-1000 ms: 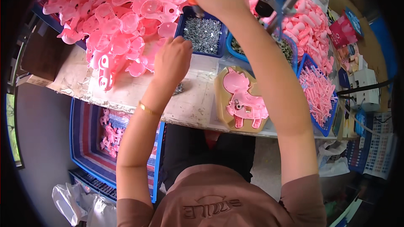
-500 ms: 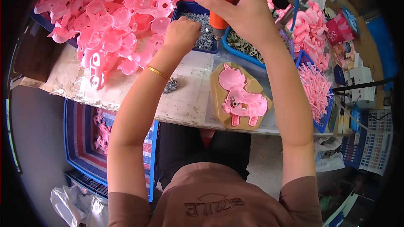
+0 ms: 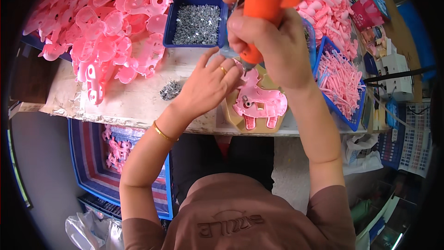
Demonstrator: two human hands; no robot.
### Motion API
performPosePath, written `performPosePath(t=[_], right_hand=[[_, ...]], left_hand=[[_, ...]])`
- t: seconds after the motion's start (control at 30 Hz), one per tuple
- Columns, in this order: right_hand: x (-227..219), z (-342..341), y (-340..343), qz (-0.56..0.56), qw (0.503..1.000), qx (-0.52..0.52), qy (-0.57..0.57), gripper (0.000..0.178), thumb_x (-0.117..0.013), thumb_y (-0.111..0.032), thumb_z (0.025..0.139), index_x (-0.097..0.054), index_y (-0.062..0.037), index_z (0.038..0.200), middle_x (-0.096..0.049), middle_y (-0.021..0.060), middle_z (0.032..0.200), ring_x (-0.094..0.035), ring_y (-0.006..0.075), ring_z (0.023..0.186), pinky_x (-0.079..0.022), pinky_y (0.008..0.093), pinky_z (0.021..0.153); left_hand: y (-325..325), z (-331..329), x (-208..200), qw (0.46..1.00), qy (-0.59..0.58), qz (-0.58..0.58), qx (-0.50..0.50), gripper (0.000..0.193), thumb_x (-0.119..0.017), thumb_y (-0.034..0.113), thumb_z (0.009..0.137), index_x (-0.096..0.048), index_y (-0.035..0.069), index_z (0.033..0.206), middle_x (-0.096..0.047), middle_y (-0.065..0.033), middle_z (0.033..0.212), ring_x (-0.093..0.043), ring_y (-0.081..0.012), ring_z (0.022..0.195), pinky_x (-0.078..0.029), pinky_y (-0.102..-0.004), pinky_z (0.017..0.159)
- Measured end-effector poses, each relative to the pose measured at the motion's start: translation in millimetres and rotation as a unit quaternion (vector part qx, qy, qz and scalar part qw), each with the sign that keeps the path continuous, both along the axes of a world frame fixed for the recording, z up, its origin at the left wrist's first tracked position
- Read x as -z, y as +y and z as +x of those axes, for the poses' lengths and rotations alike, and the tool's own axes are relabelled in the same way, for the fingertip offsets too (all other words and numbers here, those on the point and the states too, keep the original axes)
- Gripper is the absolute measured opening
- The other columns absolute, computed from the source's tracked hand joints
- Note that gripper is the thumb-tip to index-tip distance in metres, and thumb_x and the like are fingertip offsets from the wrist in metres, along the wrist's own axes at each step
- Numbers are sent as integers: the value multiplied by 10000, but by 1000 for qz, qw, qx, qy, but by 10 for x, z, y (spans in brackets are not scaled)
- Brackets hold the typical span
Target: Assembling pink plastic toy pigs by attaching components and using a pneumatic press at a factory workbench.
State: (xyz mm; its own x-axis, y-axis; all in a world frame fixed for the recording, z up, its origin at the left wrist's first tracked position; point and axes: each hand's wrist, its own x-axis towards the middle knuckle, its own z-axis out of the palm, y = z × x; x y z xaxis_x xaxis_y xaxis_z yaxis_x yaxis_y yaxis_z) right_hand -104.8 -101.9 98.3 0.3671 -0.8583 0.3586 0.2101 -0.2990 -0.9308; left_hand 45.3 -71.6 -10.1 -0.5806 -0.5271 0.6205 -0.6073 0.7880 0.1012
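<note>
Fine work at the head of a pink plastic, animal-shaped shell (image 3: pixel 273 103)

The shell lay hollow side up in a tan, angular holding block (image 3: pixel 230 119) near the table's front edge. The right hand (image 3: pixel 283 41) was wrapped firmly round an orange power driver (image 3: pixel 266 2), its metal tip pointing down at the shell's head. The left hand (image 3: pixel 208 81) was loosely curled, fingertips gathered just beside that tip; whether they pinched anything could not be told.

Good handling here probably asked for a driver kept upright, light pressure on the thin plastic, and left fingertips clear of the tip before it turned.

The pale worktable (image 3: pixel 134 99) offered bare room left of the left wrist, broken by a little heap of grey metal pieces (image 3: pixel 170 90). Beyond the left hand stood a dark blue bin (image 3: pixel 170 21) of similar pieces, its rim worth clearing. A blue plastic basket (image 3: pixel 353 123) of pink sticks sat near the right forearm, so outward swing on that side looked limited.
</note>
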Motion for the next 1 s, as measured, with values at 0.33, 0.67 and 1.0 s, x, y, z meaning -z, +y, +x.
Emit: performPosePath(t=[0.33, 0.67, 1.0], right_hand=[[43, -187, 277, 29, 999, 27, -22, 361, -755, -110, 809, -652, 17, 1131, -688, 60, 1040, -645, 111, 890, -537, 281, 770], [101, -466, 446, 76, 997, -23, -9, 355, -729, -73, 804, -647, 31, 1134, -687, 65, 1007, -650, 113, 843, -541, 280, 749], [413, -740, 478, 30, 991, 124, 38, 394, -596, -179, 838, -544, 57, 1150, -567, 66, 652, -493, 102, 538, -405, 248, 504]], left_hand=[[220, -215, 45, 999, 18, 31, 10, 212, -629, 164, 871, -585, 25, 1025, -628, -113, 1051, -589, -270, 1051, -388, -485, 1093], [434, -368, -13, 997, 4, 64, 41, 335, -666, 220, 860, -580, -13, 1085, -611, -117, 991, -590, -283, 1004, -404, -470, 1075], [573, -569, 120, 994, -17, 96, 46, 375, -683, 377, 853, -670, 103, 1109, -609, -40, 1123, -551, -236, 1069, -394, -461, 1083]])
